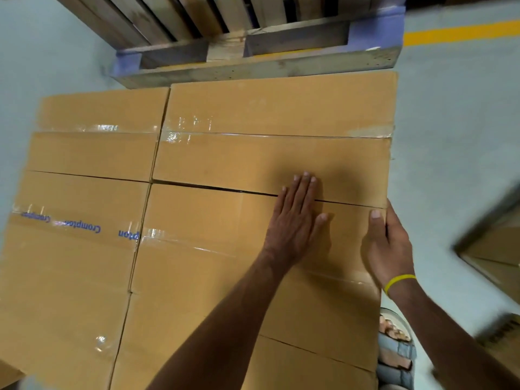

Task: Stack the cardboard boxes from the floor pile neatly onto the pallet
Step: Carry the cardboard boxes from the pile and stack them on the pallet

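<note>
Several brown taped cardboard boxes lie side by side below me, their tops level. My left hand (295, 220) rests flat with straight fingers on the near right box (211, 263), its fingertips reaching across the seam onto the far right box (267, 153). My right hand (389, 243), with a yellow wristband, grips the right edge of the near right box, thumb on top and fingers down the side. A wooden pallet (253, 66) with blue-painted blocks lies on the floor just beyond the boxes.
The left boxes (78, 249) carry blue printed tape. A yellow floor line (461, 32) runs at the upper right. More cardboard (495, 249) shows blurred at the right edge. My sandalled foot (395, 353) stands beside the stack at the lower right.
</note>
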{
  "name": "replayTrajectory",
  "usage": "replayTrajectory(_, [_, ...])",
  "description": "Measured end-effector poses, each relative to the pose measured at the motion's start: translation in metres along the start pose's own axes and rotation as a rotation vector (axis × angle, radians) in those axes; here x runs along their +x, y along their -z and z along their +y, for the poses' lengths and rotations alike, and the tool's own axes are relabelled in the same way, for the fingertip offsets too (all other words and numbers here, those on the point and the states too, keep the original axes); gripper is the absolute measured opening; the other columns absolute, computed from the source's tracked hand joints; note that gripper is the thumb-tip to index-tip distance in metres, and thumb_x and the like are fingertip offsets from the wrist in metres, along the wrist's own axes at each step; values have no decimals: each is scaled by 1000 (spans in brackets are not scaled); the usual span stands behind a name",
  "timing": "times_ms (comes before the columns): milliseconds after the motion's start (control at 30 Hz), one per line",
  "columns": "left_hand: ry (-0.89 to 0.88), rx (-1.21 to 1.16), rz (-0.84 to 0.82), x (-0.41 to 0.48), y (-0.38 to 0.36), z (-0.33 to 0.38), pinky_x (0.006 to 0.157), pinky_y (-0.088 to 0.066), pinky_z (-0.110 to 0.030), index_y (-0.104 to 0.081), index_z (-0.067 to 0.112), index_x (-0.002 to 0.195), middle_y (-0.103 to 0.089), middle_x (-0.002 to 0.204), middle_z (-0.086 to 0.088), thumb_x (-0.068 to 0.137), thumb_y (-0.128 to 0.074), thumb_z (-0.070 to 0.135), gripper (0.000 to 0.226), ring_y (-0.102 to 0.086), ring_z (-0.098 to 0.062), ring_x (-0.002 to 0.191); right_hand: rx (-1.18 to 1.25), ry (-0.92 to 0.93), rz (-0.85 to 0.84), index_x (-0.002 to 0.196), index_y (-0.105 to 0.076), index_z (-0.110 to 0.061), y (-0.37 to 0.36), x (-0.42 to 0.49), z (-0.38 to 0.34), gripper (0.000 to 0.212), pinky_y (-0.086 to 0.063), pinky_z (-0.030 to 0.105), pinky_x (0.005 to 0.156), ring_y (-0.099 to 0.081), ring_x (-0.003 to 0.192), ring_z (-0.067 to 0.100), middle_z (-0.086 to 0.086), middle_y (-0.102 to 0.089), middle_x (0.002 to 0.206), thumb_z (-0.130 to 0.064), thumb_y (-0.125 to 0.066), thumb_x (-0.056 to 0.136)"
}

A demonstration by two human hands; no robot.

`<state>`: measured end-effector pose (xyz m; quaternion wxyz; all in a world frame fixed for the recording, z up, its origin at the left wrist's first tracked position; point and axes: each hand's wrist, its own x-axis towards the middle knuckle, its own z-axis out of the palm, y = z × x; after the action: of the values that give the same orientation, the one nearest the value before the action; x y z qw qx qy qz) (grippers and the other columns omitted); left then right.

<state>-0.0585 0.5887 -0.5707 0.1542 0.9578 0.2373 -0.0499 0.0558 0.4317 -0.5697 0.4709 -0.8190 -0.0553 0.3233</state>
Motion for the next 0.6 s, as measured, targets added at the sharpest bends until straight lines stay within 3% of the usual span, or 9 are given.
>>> replayTrajectory(133, [61,24,-42,-12,32,-40,130,4,-39,-10,2,164,0,173,-13,104,-9,66,88,4,-27,161,-33,-13,43,159,-29,-26,7,1,-11,66,-25,29,119,-35,147,19,-1,-38,160,-50,-50,101])
replayTrajectory(267, [292,18,-1,-52,69,-110,127,6,-39,-10,1,164,1,174,-14,106,-37,58,86,6,-29,160,-186,225,116,158,-27,-19,5,-7,-33,75,-24,43,123,-30,150,23,1,-32,163,-40,-54,91])
replayTrajectory(367, [459,44,-46,-86,91,-162,127,4,-43,-2,3,165,7,173,-12,104,-45,57,92,8,-29,160,-249,416,65,155,-35,-15,-13,-18,-56,71,-18,44,125,-34,148,22,3,-36,161,-27,-56,88])
replayTrajectory(467, [569,52,-99,-107,101,-207,130,-2,-50,-4,4,165,6,174,-12,101,-49,59,95,6,-32,160,-254,513,10,147,-48,-19,-50,-33,-89,57,-21,46,125,-48,137,22,-1,-57,142,-12,-61,92])
replayTrajectory(533, [605,41,-136,-112,105,-223,129,-9,-53,-10,7,164,0,175,-10,98,-54,56,93,3,-33,161,-280,623,-40,135,-55,-21,-78,-32,-115,46,-36,59,113,-62,118,16,-15,-65,120,-12,-58,90])
replayTrajectory(600, [603,37,-109,-117,107,-236,127,-13,-56,-15,12,162,-5,174,-7,95,-57,54,90,-2,-34,160,-331,753,-74,124,-61,-16,-112,-18,-140,38,-46,59,102,-65,98,7,-11,-69,103,-15,-56,86])
